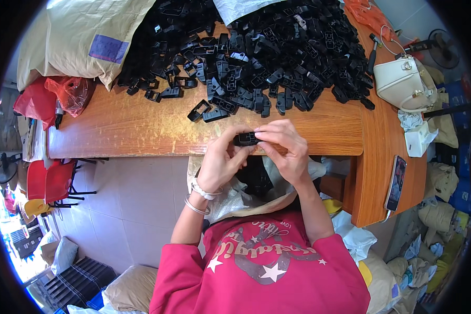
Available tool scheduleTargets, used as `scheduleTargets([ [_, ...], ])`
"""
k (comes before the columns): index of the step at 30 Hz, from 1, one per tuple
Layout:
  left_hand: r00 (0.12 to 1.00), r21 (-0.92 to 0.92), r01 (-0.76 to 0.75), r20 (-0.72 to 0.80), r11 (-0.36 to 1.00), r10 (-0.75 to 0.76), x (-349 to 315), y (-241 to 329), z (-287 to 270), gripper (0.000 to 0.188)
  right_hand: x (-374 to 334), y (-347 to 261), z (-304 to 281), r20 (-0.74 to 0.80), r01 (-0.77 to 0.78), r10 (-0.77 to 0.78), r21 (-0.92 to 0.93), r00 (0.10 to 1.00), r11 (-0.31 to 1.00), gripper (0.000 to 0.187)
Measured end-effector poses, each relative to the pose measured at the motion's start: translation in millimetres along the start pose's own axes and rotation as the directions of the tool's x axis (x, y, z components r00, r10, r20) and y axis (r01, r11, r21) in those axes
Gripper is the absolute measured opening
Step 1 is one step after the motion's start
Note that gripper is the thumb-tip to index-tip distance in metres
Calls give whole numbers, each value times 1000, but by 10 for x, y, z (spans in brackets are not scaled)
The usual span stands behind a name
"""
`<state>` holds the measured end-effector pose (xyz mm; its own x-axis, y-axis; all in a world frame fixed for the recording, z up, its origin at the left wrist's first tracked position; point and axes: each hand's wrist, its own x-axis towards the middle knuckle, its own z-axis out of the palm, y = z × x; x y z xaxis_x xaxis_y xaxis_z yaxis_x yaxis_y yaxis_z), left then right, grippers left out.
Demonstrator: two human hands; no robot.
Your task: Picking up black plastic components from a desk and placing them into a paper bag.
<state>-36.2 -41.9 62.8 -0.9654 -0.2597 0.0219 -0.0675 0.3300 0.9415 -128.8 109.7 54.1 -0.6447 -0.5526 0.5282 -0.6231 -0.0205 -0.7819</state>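
A small black plastic part (245, 138) is held up over the table's front edge, between both hands. My left hand (224, 158) closes its fingers round the part's left side. From the right, my right hand (286, 148) pinches its other end with thumb and fingertips. Whether a second, smaller piece sits in the right fingertips is too small to tell. Just beyond the hands lies a large heap of similar black plastic parts (277, 63), some loose at its near edge. An open sack (256, 204) with black things inside sits below the hands, against my lap.
The wooden table (141, 125) carries a big beige sack (83, 36) and red plastic bags (70, 94) at left. At right are a cream handbag (405, 81), a hammer (372, 55), a tissue pack (419, 140) and a plugged-in phone (396, 183). A red chair (49, 180) stands left.
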Motion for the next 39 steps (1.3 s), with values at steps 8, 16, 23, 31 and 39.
scheduleTargets([
  [8, 953, -493, 302, 171, 816, -250, -59, 148, -76, 36, -77, -79, 4, -25, 130, -136, -172, 990, 976, 24],
  [16, 997, -315, 71, 5, 946, -73, -123, 122, 14, 31, -124, -8, 53, 1, -75, 76, 213, 997, 974, 23],
  [23, 984, 70, -159, -67, 985, 164, -176, 131, 53, 36, -205, -48, 110, 61, -373, 378, 360, 924, 855, 26],
  [31, 891, 711, -127, -225, 692, 395, 184, -202, -345, 24, 120, 43, -48, 90, -192, 195, -39, 977, 981, 11],
  [39, 876, 656, -97, -301, 748, 377, 179, -193, -194, 20, 609, 217, 273, -44, -59, 39, -661, 998, 748, 33],
])
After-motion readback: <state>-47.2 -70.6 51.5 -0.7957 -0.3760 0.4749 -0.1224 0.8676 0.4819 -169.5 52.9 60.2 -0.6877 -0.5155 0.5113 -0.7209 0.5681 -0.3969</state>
